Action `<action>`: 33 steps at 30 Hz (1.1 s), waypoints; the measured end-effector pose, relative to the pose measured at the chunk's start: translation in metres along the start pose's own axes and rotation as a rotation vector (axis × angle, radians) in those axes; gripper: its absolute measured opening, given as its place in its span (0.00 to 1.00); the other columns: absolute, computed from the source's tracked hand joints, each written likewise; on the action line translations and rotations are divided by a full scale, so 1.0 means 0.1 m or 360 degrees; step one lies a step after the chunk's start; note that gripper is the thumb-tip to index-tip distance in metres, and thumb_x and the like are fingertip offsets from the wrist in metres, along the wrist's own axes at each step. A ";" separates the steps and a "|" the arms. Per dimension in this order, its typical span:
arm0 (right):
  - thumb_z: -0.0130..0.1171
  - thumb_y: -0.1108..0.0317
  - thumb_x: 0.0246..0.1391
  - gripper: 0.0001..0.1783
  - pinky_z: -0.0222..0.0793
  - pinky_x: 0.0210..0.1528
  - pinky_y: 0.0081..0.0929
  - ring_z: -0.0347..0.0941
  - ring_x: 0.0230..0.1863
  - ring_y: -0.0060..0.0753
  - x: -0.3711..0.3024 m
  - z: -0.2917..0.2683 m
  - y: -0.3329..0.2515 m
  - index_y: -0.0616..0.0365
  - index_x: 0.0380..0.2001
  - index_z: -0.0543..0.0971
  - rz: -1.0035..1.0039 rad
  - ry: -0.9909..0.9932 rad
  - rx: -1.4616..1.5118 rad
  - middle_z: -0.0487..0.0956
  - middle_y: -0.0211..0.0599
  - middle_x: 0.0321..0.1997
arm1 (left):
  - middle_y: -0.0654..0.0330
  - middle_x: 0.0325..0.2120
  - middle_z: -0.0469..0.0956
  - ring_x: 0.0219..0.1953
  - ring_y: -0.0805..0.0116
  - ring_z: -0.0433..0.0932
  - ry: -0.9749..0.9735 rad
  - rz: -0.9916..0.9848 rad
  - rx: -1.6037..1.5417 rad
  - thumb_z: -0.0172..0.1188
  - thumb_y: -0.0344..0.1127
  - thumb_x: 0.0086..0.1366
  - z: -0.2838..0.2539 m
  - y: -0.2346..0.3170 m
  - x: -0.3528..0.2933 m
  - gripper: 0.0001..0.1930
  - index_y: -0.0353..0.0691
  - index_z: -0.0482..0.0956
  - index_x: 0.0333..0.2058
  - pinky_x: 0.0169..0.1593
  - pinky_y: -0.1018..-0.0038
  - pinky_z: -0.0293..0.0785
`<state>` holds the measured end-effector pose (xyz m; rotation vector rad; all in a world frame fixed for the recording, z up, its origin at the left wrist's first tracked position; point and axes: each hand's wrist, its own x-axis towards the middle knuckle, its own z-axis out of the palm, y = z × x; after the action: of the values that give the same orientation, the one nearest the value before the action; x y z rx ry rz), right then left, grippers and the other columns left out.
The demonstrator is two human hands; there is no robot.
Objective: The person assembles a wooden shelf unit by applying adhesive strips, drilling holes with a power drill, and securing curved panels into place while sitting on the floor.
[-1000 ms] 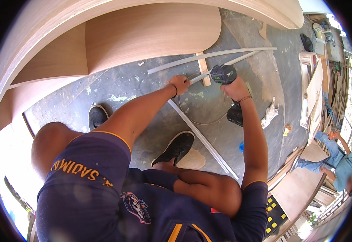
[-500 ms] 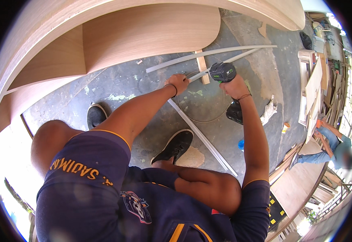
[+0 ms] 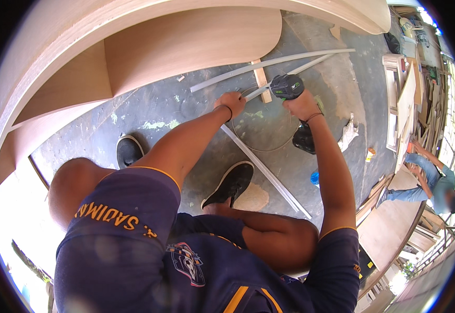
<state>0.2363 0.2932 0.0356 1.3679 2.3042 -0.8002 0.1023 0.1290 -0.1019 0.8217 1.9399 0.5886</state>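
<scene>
My left hand (image 3: 231, 103) is closed around a pale metal strip (image 3: 257, 93) that runs up to the right across a small wooden batten (image 3: 261, 79) on the floor. In my right hand (image 3: 303, 107) is a black cordless drill (image 3: 288, 86), its head over the strip just right of the batten. The drill's tip and the spot it meets are hidden. Another long curved strip (image 3: 269, 62) lies just beyond. Two thin straight strips (image 3: 266, 173) stretch toward my right knee, and a loop of thin wire (image 3: 269, 151) rests beneath my hands.
A large curved wooden furniture piece (image 3: 196, 44) bounds the far left. On the concrete floor to the right are a crumpled white bag (image 3: 348, 133), a small cup (image 3: 370, 154) and a blue object (image 3: 314, 178). Further right, a person (image 3: 431, 180) sits beside stacked boards (image 3: 406, 115).
The view has shifted slightly. Both hands keep nearly the same places, with the drill still over the metal strip by the batten.
</scene>
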 end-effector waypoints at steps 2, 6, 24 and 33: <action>0.62 0.59 0.33 0.19 0.72 0.42 0.39 0.76 0.40 0.54 -0.02 0.00 -0.04 0.58 0.32 0.80 0.0007 -0.0027 -0.0019 0.79 0.54 0.34 | 0.56 0.30 0.81 0.36 0.55 0.79 0.0025 0.0012 0.0027 0.50 0.51 0.62 -0.01 -0.02 -0.02 0.17 0.44 0.80 0.32 0.41 0.60 0.73; 0.62 0.59 0.33 0.20 0.72 0.42 0.39 0.76 0.40 0.54 -0.07 -0.01 -0.08 0.58 0.32 0.80 0.0034 -0.0001 0.0005 0.80 0.54 0.34 | 0.60 0.26 0.81 0.32 0.60 0.80 -0.0013 -0.0010 0.0000 0.51 0.50 0.62 -0.02 -0.08 0.01 0.16 0.45 0.80 0.31 0.40 0.62 0.74; 0.63 0.59 0.33 0.20 0.73 0.40 0.37 0.77 0.37 0.52 -0.02 -0.01 -0.03 0.59 0.31 0.80 -0.0051 -0.0036 -0.0050 0.80 0.52 0.31 | 0.56 0.34 0.80 0.39 0.56 0.78 -0.0144 -0.0067 -0.0093 0.50 0.51 0.63 0.01 -0.10 0.08 0.17 0.45 0.80 0.35 0.44 0.62 0.73; 0.63 0.58 0.32 0.20 0.72 0.41 0.39 0.77 0.38 0.53 -0.01 0.02 0.06 0.59 0.31 0.81 0.0006 -0.0013 -0.0019 0.80 0.53 0.32 | 0.63 0.23 0.81 0.26 0.69 0.80 -0.0027 -0.0003 -0.0049 0.51 0.49 0.63 0.02 -0.08 0.03 0.16 0.43 0.79 0.30 0.35 0.69 0.75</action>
<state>0.2419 0.2935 0.0327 1.3614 2.2957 -0.7879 0.1003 0.1259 -0.1097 0.8034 1.9114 0.6072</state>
